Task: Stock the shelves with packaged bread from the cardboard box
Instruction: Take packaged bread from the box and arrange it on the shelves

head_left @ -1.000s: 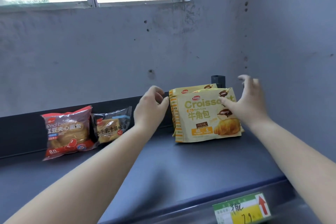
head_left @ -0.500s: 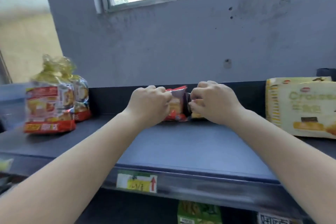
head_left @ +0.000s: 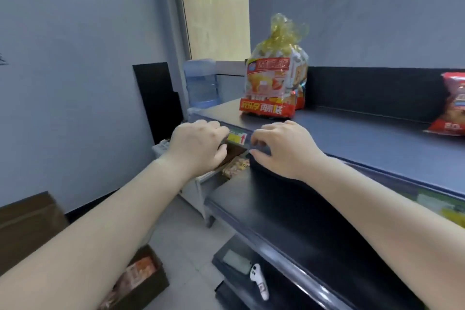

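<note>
An open cardboard box (head_left: 141,282) holding packaged bread sits on the floor, below and left of the top shelf (head_left: 352,138). Both hands hover empty at that shelf's front edge, left hand (head_left: 198,143) and right hand (head_left: 284,148) with fingers loosely curled. Farther back on the shelf stands a tall bread bag (head_left: 274,83), with a red packet (head_left: 450,108) well to its right.

Top shelf (head_left: 364,138): dark blue-grey, back panel black. Bread bag (head_left: 273,88) on it: printed red and orange, white lettering on red band, gathered top clear yellow. Red packet (head_left: 451,108) seen at right edge, white print. Price tag (head_left: 236,138) on shelf edge: yellow and green, red arrow. Wall (head_left: 75,58): pale grey-blue. Water bottle (head_left: 201,83): translucent blue. Cardboard box (head_left: 141,282): brown, orange packets inside. Floor (head_left: 186,234): light grey.
</note>
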The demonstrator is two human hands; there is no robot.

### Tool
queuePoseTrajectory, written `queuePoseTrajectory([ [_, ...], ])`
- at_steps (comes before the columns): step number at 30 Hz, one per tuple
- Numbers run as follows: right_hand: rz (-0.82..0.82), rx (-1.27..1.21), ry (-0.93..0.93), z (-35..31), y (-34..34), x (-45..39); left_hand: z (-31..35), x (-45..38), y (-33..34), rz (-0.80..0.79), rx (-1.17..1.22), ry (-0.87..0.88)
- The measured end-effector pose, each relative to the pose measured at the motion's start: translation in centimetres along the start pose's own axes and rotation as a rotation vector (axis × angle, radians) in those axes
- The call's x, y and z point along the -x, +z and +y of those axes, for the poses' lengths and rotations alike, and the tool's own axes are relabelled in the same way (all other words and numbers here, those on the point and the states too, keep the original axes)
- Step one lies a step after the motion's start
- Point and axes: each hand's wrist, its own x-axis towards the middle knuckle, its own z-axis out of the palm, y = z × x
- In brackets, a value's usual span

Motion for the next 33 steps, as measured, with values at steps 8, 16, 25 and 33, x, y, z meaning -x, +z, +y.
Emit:
queuePoseTrajectory([
  [8,-0.205,-0.163,-0.173,-12.4,13.3,-7.0,-10.4,12.5,6.5,-0.234,-0.018,-0.298],
  [16,-0.412,-0.342,-0.322,-20.6,25.5,-14.1,-19.8,21.4,12.9,-0.462,-0.027,-0.621],
  [25,-0.606,-0.465,-0.447,-27.7,40.7,-24.2,-28.4,25.5,23.3,-0.767,0.009,-0.958],
  [33,-0.857,-0.545,-0.413,-31.8,51.9,-30.4,-34.1,30.5,31.1,-0.886,0.163,-1.294],
])
